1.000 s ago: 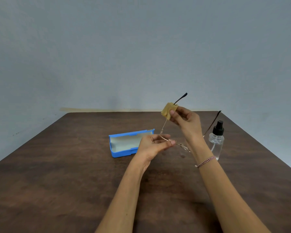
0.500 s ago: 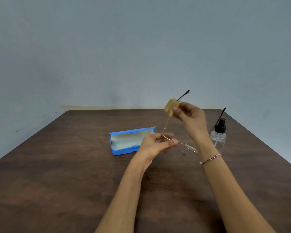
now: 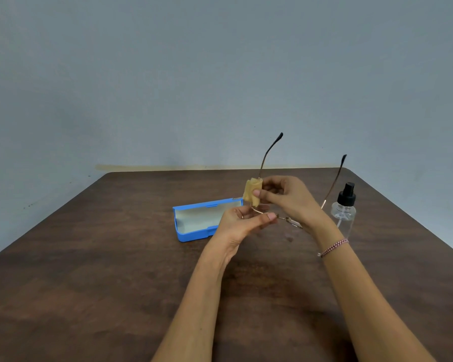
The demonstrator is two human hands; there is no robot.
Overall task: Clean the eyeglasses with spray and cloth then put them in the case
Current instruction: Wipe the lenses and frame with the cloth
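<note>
The cloth [image 3: 253,192] has slid down the glasses [image 3: 266,163] arm, mid-frame. The right hand [image 3: 288,197] pinches the cloth; the left hand [image 3: 242,222] grips the frame. Squeezing too hard could bend the thin arm. The open case [image 3: 194,226] waits behind.

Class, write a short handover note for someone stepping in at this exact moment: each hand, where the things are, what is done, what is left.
Left hand: holds the eyeglasses by the front frame, above the table.
Right hand: pinches the tan cloth around one temple arm.
Blue case: open, empty as far as visible, behind the left hand.
Spray bottle: upright at the right.
Done: wiping is under way; whether spray was applied cannot be told.
Left: finish wiping, fold the glasses, put them in the case.
</note>
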